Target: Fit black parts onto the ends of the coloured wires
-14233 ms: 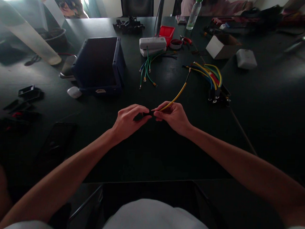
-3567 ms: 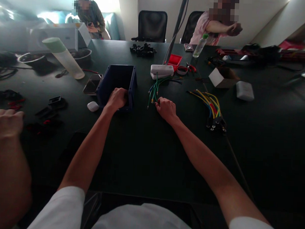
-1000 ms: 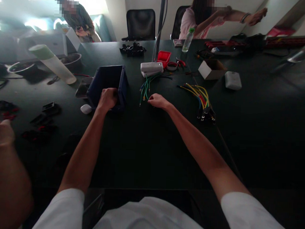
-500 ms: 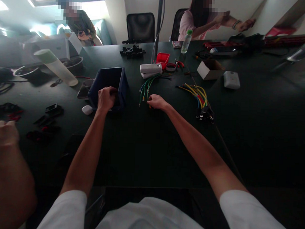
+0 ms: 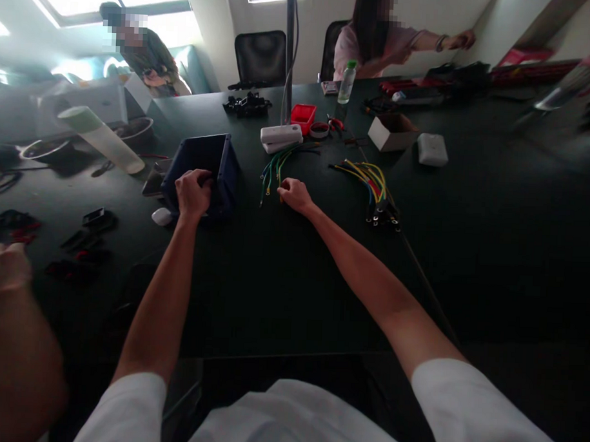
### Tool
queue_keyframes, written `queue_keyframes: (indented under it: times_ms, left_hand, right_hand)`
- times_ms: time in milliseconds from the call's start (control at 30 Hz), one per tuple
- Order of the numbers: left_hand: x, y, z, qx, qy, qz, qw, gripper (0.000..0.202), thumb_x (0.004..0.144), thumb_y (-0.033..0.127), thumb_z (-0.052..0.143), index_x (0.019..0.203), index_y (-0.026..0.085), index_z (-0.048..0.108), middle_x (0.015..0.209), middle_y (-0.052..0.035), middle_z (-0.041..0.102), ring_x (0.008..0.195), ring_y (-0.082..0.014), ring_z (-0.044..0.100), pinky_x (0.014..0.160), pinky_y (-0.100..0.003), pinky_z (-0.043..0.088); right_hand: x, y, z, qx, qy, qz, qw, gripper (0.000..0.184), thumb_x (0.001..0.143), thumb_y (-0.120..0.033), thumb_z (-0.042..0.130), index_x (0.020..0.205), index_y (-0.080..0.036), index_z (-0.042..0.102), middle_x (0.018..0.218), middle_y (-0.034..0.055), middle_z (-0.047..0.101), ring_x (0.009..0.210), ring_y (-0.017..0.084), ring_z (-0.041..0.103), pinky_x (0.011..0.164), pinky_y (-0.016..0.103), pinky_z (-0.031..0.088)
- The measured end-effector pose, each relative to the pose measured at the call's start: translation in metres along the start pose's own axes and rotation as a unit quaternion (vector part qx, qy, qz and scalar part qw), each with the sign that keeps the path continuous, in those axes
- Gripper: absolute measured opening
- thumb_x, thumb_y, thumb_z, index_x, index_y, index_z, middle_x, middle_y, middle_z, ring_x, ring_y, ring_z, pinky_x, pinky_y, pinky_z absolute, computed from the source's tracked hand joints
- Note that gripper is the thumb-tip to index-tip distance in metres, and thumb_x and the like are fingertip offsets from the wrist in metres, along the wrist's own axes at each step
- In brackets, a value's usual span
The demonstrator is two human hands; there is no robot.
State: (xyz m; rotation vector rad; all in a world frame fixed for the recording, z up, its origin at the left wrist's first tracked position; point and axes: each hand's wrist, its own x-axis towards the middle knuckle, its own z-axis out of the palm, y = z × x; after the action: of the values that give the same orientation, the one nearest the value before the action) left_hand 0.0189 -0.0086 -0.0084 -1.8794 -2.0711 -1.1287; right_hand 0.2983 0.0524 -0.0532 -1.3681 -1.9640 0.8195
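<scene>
A dark blue plastic bin (image 5: 227, 173) stands on the dark table, left of centre. My left hand (image 5: 194, 193) reaches over its near side with curled fingers; whatever they hold is hidden. Right of the bin lies a loose bunch of green wires (image 5: 272, 165) with metal ring terminals at their near ends. Thumb and fingers of my right hand (image 5: 296, 194) pinch the near end of one wire in this bunch. Farther right lies a second bundle of yellow, blue and red wires (image 5: 374, 178), with black parts and ring terminals at its near end.
Behind the wires are a white device (image 5: 281, 135), a red tray (image 5: 303, 118), red-handled pliers (image 5: 336, 124), a bottle (image 5: 347, 84) and an open carton (image 5: 389, 134). A white case (image 5: 162, 216) sits beside the bin. Another person's arm (image 5: 15, 327) is at far left.
The whole view has shifted slightly, moving things a little to the left. Both my hands keep about the same places at the bin and the green wires. The person across the table has moved an arm.
</scene>
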Motion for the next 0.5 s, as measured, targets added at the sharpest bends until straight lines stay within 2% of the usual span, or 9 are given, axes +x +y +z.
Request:
queue_keyframes:
  times_ms: [300,500]
  left_hand:
    - [-0.002,0.011,-0.005,0.006,0.011,-0.013,1.000,0.022,0.080,0.025,0.058,0.099,0.021,0.069,0.098,-0.0062,0.069,0.094,-0.0249,0.063,0.099,-0.043,0.041]
    - [-0.006,0.019,-0.008,-0.012,0.058,-0.007,0.998,0.022,0.082,0.023,0.060,0.103,0.021,0.067,0.100,-0.0068,0.067,0.096,-0.0245,0.061,0.100,-0.045,0.040]
  right_hand:
    - [-0.003,0.005,0.005,0.056,0.092,-0.018,0.994,0.013,0.085,-0.029,0.057,0.086,-0.017,0.063,0.086,0.0069,0.069,0.079,0.019,0.063,0.076,0.031,0.048]
    - [-0.006,0.004,0.003,0.048,0.089,-0.028,0.994,0.013,0.086,-0.029,0.055,0.087,-0.017,0.062,0.086,0.0067,0.069,0.078,0.018,0.062,0.077,0.030,0.047]
